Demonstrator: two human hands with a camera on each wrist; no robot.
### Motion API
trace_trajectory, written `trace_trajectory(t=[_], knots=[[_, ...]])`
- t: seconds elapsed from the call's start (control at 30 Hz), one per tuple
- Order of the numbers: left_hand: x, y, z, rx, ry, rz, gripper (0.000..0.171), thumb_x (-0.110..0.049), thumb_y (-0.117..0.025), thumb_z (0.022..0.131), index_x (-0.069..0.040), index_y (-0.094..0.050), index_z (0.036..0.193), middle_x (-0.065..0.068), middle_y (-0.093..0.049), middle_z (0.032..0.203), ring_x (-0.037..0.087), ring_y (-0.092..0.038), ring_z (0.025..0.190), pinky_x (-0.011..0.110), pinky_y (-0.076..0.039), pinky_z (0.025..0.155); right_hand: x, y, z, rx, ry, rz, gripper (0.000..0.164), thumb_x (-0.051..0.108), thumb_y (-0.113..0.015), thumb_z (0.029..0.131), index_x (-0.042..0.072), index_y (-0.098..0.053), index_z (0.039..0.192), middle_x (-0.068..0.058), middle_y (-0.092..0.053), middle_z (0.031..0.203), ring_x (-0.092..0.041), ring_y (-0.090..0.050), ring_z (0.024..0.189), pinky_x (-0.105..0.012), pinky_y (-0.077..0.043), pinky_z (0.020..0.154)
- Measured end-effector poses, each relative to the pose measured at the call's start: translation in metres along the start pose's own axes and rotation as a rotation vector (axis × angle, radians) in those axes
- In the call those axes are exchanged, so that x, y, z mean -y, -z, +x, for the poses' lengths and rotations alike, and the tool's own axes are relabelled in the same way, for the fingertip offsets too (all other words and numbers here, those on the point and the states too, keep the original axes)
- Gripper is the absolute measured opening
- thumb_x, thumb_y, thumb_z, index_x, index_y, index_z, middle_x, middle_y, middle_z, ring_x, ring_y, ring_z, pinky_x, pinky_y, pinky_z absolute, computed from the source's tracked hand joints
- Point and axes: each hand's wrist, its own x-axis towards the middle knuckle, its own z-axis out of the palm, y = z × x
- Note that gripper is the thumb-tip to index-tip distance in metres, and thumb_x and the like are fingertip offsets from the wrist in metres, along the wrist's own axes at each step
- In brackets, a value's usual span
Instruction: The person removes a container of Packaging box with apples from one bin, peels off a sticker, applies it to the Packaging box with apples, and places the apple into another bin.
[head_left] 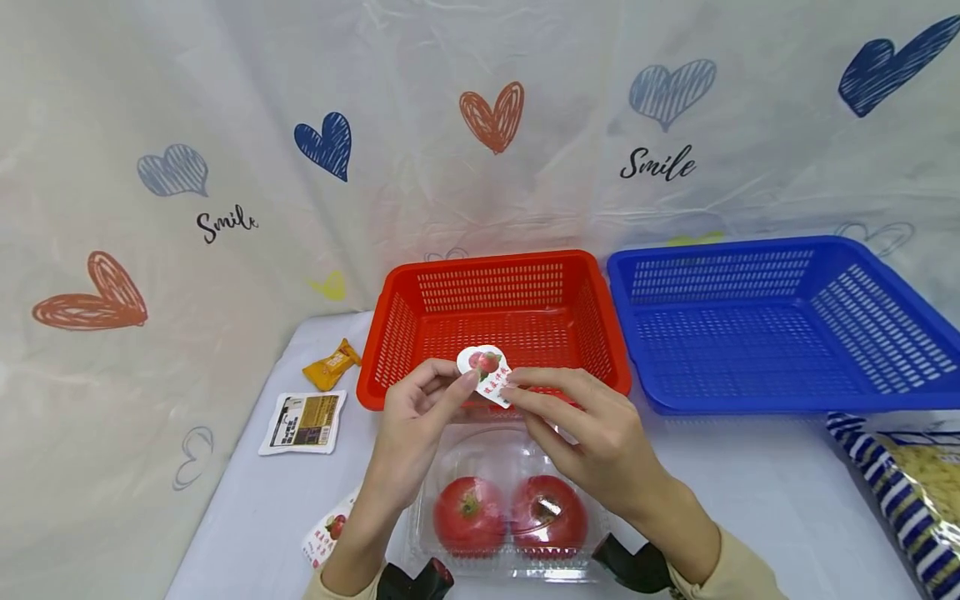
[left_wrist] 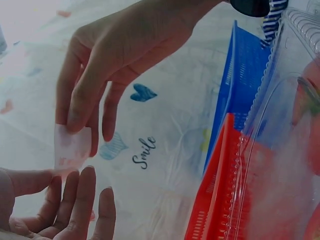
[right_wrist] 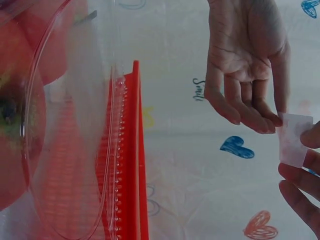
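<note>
In the head view, my left hand (head_left: 420, 425) pinches a small white fruit sticker (head_left: 489, 375) by its left side, thumb in front. My right hand (head_left: 592, 429) pinches its right edge with the fingertips. The sticker bears a red fruit picture and red characters. From the left wrist view, the pale sticker (left_wrist: 73, 147) spans the gap between both hands' fingertips. Below the hands stands a clear plastic box (head_left: 517, 567) with two red apples (head_left: 470, 512) inside. A sheet of similar stickers (head_left: 326, 533) lies beside my left forearm, partly hidden by it.
Behind the hands stands a red basket (head_left: 495, 271), with a blue basket (head_left: 750, 408) to its right. An orange-wrapped snack (head_left: 330, 367) and a white packet (head_left: 303, 422) lie at left. A striped bag (head_left: 900, 492) is at the right edge.
</note>
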Motion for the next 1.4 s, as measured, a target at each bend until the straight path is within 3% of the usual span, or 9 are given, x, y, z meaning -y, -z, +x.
trace_trajectory(t=[0.2,0.37,0.5,0.6,0.73,0.87,1.0,1.23,1.4], knots=[[0.004,0.000,0.004,0.007,-0.031,-0.027,0.018,-0.002,-0.066,0.100,0.011,-0.061,0.112,0.015,-0.068,0.103,0.020,-0.072,0.093,0.034,-0.062,0.088,-0.003,0.000,-0.004,0.060,-0.021,0.017,0.031,0.023,-0.056,0.109,0.003,-0.080,0.109,-0.012,-0.074,0.112,-0.027,-0.074,0.098,-0.021,-0.054,0.097],[0.007,0.003,0.004,-0.004,-0.043,0.001,0.017,-0.001,-0.067,0.100,0.009,-0.061,0.112,0.016,-0.068,0.103,0.019,-0.071,0.093,0.029,-0.061,0.087,-0.006,0.002,-0.007,0.142,-0.060,0.070,0.035,0.026,-0.052,0.110,0.003,-0.078,0.112,-0.014,-0.072,0.116,-0.029,-0.072,0.105,-0.022,-0.053,0.098],[0.007,0.006,0.005,0.014,-0.036,0.013,0.017,-0.003,-0.069,0.099,0.006,-0.062,0.112,0.016,-0.069,0.103,0.020,-0.071,0.093,0.032,-0.061,0.089,-0.011,0.006,-0.005,0.112,-0.119,0.110,0.033,0.027,-0.055,0.110,0.003,-0.078,0.113,-0.012,-0.074,0.115,-0.028,-0.074,0.102,-0.020,-0.055,0.094],[0.006,0.007,0.004,0.067,-0.038,0.029,0.016,-0.003,-0.070,0.099,0.004,-0.063,0.111,0.016,-0.071,0.103,0.024,-0.073,0.094,0.035,-0.061,0.090,-0.013,0.009,-0.003,0.092,-0.217,0.158,0.020,0.011,-0.070,0.101,0.003,-0.076,0.118,-0.009,-0.075,0.114,-0.024,-0.074,0.102,-0.018,-0.055,0.093],[0.008,0.009,0.001,0.165,-0.041,0.074,0.015,-0.004,-0.070,0.099,0.003,-0.065,0.110,0.017,-0.072,0.101,0.035,-0.074,0.090,0.037,-0.063,0.086,-0.010,0.010,-0.002,0.154,-0.399,0.281,0.044,-0.012,-0.080,0.083,0.003,-0.073,0.124,-0.006,-0.074,0.115,-0.019,-0.073,0.105,-0.025,-0.060,0.087],[0.010,0.010,-0.001,0.208,-0.027,0.104,0.014,-0.004,-0.072,0.098,0.002,-0.067,0.109,0.017,-0.071,0.100,0.030,-0.075,0.088,0.038,-0.063,0.085,-0.009,0.008,-0.005,0.189,-0.511,0.438,0.039,-0.017,-0.077,0.084,0.003,-0.074,0.117,-0.003,-0.074,0.110,-0.019,-0.073,0.101,-0.033,-0.063,0.083],[0.012,0.012,-0.004,0.214,0.003,0.121,0.013,-0.005,-0.074,0.097,0.002,-0.067,0.107,0.016,-0.071,0.100,0.022,-0.075,0.090,0.037,-0.063,0.084,-0.011,0.007,-0.010,0.189,-0.542,0.534,0.033,-0.019,-0.075,0.085,0.003,-0.075,0.109,-0.004,-0.074,0.101,-0.020,-0.072,0.093,-0.033,-0.063,0.082],[0.022,0.017,-0.009,0.253,0.039,0.149,0.012,-0.009,-0.075,0.097,-0.001,-0.070,0.105,0.013,-0.076,0.099,0.023,-0.076,0.088,0.036,-0.063,0.083,-0.014,0.005,-0.021,0.252,-0.615,0.596,0.028,-0.013,-0.076,0.087,0.008,-0.076,0.106,-0.001,-0.074,0.098,-0.017,-0.071,0.088,-0.030,-0.062,0.079],[0.028,0.020,-0.010,0.279,0.083,0.193,0.012,-0.011,-0.076,0.097,-0.002,-0.071,0.104,0.012,-0.077,0.097,0.022,-0.076,0.086,0.033,-0.063,0.080,-0.016,0.001,-0.032,0.285,-0.655,0.640,0.021,-0.010,-0.074,0.091,0.006,-0.075,0.106,-0.008,-0.073,0.095,-0.018,-0.071,0.087,-0.029,-0.061,0.084]])
